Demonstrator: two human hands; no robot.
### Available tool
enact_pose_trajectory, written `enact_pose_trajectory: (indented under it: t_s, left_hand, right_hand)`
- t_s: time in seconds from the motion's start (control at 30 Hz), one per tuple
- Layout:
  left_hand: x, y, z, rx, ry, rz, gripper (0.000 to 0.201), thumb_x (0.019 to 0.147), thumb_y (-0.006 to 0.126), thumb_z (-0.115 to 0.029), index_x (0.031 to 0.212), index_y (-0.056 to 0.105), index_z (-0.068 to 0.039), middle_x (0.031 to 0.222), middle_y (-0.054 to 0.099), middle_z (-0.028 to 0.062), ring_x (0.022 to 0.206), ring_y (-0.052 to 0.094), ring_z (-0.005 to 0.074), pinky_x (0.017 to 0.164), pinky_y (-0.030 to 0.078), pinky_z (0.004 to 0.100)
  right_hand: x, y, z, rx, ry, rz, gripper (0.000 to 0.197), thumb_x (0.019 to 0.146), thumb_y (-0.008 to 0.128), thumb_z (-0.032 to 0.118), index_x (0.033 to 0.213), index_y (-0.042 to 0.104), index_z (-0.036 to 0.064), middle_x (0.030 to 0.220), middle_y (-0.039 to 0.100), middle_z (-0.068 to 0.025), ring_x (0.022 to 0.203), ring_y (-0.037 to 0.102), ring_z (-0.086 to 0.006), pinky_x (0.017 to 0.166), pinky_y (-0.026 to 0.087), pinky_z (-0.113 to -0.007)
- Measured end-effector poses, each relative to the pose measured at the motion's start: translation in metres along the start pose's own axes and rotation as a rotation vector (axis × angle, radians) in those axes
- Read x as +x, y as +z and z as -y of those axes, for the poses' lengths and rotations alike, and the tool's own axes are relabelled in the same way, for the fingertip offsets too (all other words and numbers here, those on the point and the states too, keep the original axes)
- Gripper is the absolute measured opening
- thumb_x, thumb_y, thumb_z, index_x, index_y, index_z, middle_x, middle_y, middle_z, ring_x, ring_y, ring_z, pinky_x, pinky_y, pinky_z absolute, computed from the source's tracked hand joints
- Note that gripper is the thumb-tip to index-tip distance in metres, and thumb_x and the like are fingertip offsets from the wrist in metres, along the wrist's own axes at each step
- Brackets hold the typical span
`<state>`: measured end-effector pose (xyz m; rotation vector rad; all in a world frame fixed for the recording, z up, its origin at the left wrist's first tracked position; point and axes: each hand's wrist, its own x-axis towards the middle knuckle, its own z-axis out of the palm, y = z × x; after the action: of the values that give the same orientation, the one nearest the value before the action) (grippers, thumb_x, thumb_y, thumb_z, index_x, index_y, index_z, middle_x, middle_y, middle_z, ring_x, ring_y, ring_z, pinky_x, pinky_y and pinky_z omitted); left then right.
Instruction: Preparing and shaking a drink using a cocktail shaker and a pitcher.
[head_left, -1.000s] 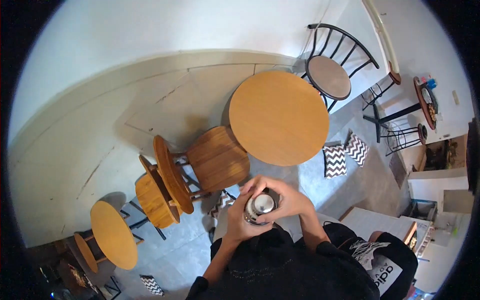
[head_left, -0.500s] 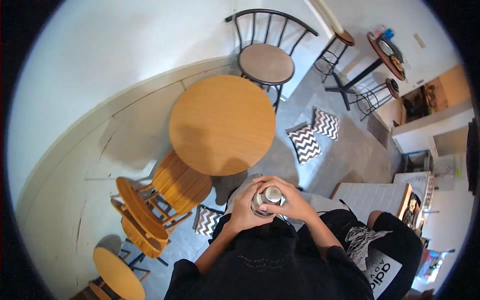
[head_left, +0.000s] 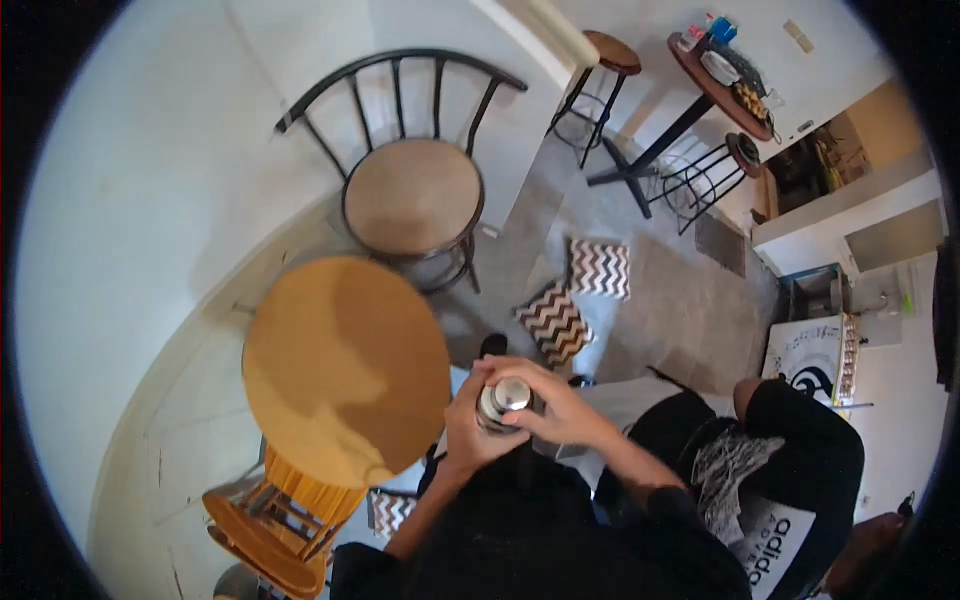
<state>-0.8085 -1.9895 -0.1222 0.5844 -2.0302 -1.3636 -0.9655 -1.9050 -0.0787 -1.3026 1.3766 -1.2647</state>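
Observation:
A small bottle with a shiny silver cap (head_left: 511, 394) stands between my two hands, in front of my dark shirt. My left hand (head_left: 466, 428) wraps its near left side, fingers curled around the body. From the right, my right hand (head_left: 558, 405) closes over the far side, with its thumb lying across the front just below the cap. Most of the bottle's body is hidden by my fingers. A round wooden table (head_left: 340, 350) is just left of my hands; neither hand touches it.
Beyond the table is a black metal chair (head_left: 412, 195); a wooden chair (head_left: 265, 545) stands at lower left. Zigzag cushions (head_left: 600, 268) lie on the floor. A tall table (head_left: 690, 60) with stools is at far right. Close on my right is another person in black (head_left: 810, 440).
My view has turned and moved forward, so the round table and black chair sit lower and further left in the picture. Both hands still hold the bottle.

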Motion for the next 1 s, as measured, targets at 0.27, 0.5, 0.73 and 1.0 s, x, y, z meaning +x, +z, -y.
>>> enact_pose_trajectory:
  t_s: [0.27,0.5,0.73,1.0]
  left_hand:
    - [0.114,0.070,-0.002,0.056,-0.066,-0.123,0.072,0.069,0.091,-0.023,0.128,0.057,0.001,0.114,0.069,0.0198,0.102,0.070,0.0385,0.087,0.056,0.0415]
    - [0.158,0.070,-0.011,-0.133,-0.106,-0.032,0.070,0.071,0.089,-0.030,0.127,0.060,0.000,0.115,0.070,0.0184,0.101,0.072,0.0338,0.086,0.057,0.0393]
    - [0.181,0.062,-0.054,0.043,0.041,-0.077,0.075,0.070,0.090,-0.026,0.132,0.058,0.002,0.116,0.071,0.0170,0.103,0.073,0.0284,0.089,0.058,0.0373]
    - [0.146,0.109,-0.069,0.003,-0.146,0.036,0.114,0.060,0.094,-0.022,0.153,0.031,-0.001,0.142,0.054,0.0246,0.117,0.066,0.0380,0.097,0.055,0.0436]
  right_hand:
    - [0.046,-0.073,0.000,-0.082,0.093,-0.537,0.047,0.091,0.074,0.022,0.130,0.058,0.0013,0.137,0.060,-0.0189,0.134,0.054,-0.0324,0.112,0.039,-0.041]
    - [0.070,-0.140,0.001,-0.281,-0.307,-0.113,0.066,0.085,0.084,0.032,0.137,0.051,0.0085,0.150,0.047,-0.0256,0.139,0.047,-0.0449,0.113,0.040,-0.052]
    - [0.080,-0.164,-0.011,0.012,-0.279,0.026,0.111,0.061,0.101,0.030,0.149,0.038,0.0039,0.153,0.041,-0.0287,0.143,0.044,-0.0406,0.116,0.037,-0.052]
    - [0.028,-0.177,-0.026,-0.067,-0.613,-0.110,0.126,0.069,0.096,0.014,0.161,0.012,0.0288,0.149,0.041,-0.0294,0.137,0.050,-0.0425,0.107,0.048,-0.051]
